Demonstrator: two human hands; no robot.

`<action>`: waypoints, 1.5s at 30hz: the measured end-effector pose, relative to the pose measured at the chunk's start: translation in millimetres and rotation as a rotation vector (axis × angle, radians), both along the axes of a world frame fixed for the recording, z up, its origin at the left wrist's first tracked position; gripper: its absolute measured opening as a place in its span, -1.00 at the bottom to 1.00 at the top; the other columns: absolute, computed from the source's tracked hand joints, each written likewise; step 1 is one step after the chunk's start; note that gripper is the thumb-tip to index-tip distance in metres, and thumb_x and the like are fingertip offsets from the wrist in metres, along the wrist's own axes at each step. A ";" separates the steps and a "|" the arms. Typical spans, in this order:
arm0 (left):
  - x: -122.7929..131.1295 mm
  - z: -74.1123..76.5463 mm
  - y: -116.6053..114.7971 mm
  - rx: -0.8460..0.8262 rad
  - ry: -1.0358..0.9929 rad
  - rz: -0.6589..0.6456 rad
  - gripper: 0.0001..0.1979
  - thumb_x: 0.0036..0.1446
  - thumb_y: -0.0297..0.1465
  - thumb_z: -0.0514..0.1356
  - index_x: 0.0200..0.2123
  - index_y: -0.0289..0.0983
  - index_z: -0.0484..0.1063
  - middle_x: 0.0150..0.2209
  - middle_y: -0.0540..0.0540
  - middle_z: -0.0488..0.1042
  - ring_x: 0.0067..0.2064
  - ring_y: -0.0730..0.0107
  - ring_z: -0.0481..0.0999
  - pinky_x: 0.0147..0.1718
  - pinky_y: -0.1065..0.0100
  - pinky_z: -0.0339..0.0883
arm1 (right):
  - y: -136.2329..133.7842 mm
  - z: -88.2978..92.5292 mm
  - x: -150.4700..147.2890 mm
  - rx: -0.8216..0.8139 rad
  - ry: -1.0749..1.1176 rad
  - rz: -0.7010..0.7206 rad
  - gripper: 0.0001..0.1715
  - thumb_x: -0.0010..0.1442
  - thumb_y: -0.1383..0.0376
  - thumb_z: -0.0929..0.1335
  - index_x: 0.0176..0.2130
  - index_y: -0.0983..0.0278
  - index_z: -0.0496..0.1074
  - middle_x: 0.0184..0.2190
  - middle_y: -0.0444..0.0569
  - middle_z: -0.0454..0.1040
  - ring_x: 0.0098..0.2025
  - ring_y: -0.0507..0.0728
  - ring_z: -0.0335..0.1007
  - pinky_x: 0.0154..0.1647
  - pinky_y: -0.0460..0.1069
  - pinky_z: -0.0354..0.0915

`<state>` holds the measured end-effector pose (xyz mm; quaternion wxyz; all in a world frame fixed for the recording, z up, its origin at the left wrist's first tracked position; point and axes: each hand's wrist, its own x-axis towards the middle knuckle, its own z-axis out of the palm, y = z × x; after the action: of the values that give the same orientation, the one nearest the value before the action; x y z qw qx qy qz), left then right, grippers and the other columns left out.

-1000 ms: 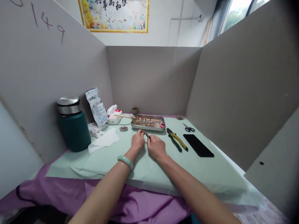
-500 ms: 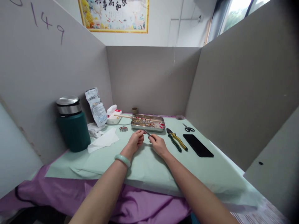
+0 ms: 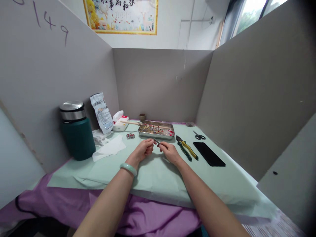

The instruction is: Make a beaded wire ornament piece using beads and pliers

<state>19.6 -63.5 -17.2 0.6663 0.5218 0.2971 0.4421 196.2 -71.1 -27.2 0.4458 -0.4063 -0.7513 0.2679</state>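
My right hand [image 3: 169,152] is closed around slim metal tweezers [image 3: 156,141], their tip pointing up and left. The tip reaches the fingertips of my left hand [image 3: 144,148], which is closed in a pinch. Whatever sits between those left fingers is too small to make out. A pale green bangle [image 3: 128,169] circles the left wrist. Just beyond both hands lies a metal tray [image 3: 156,137] of small red, gold and clear beads, with a wooden stick [image 3: 129,123] resting across it. A small cluster of red and silver beads [image 3: 130,136] lies left of the tray.
Green-and-yellow pliers [image 3: 187,148], scissors [image 3: 199,135] and a black phone [image 3: 209,154] lie to the right. At left are a teal flask [image 3: 78,138], a foil pouch [image 3: 101,112], tissues [image 3: 120,123] and white paper [image 3: 110,148]. Grey partitions [image 3: 163,82] enclose the table on three sides.
Both hands have shifted very slightly, and the tweezers have tilted a little at the left fingertips. Everything else on the table stays where it was.
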 end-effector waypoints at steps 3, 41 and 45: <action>3.2 0.3 -1.5 0.035 0.084 0.067 -0.82 0.09 -0.28 0.16 -0.36 -0.27 0.31 -0.70 0.22 -0.07 -0.70 0.63 -0.17 -0.72 0.52 -0.31 | 0.6 -0.6 2.7 0.038 -0.062 -0.031 -0.68 0.18 0.17 0.21 -0.38 0.26 0.46 -0.55 -0.16 0.35 -0.44 0.05 0.23 -0.38 -0.09 0.10; -6.2 -2.6 4.2 -0.121 -0.096 -0.090 -0.83 0.12 -0.31 0.15 -0.37 -0.31 0.37 -0.72 0.20 -0.13 -0.70 0.62 -0.20 -0.75 0.55 -0.25 | 1.0 6.2 9.1 -0.108 0.066 0.177 -0.71 0.17 0.22 0.23 -0.30 0.30 0.48 -0.43 -0.10 0.43 -0.37 0.04 0.27 -0.31 -0.07 0.18; -8.5 -2.9 4.4 -0.134 -0.095 -0.151 -0.82 0.13 -0.31 0.14 -0.36 -0.33 0.38 -0.72 0.20 -0.13 -0.70 0.62 -0.21 -0.75 0.55 -0.25 | 1.2 5.4 12.5 -0.054 0.026 0.168 -0.70 0.19 0.22 0.23 -0.29 0.31 0.49 -0.43 -0.10 0.43 -0.36 0.05 0.28 -0.27 -0.06 0.19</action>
<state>11.1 -59.1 -20.0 0.7446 0.4754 0.2538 0.3939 208.7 -69.9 -21.7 0.4202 -0.3503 -0.7694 0.3298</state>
